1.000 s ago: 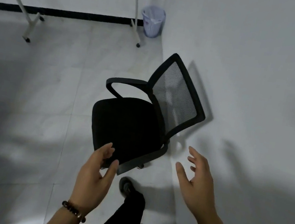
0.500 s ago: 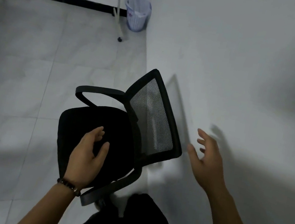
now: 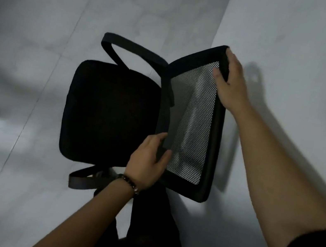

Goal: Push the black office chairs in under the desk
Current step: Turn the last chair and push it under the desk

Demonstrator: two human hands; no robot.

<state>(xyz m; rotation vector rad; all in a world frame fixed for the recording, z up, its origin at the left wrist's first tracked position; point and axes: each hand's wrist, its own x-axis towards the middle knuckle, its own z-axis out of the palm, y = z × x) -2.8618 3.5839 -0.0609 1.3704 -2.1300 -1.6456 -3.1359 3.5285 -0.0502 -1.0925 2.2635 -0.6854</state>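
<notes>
The black office chair with a padded seat and a mesh backrest [image 3: 111,114] stands on the pale tiled floor [image 3: 31,35], with its back close to the white wall [image 3: 301,49]. The right hand [image 3: 233,85] is closed around the top edge of the backrest frame, thumb on the mesh side and fingers over the rim. The left hand [image 3: 147,163], with a dark bead bracelet [image 3: 129,181] on the wrist, grips the lower inner edge of the backrest where it meets the seat.
</notes>
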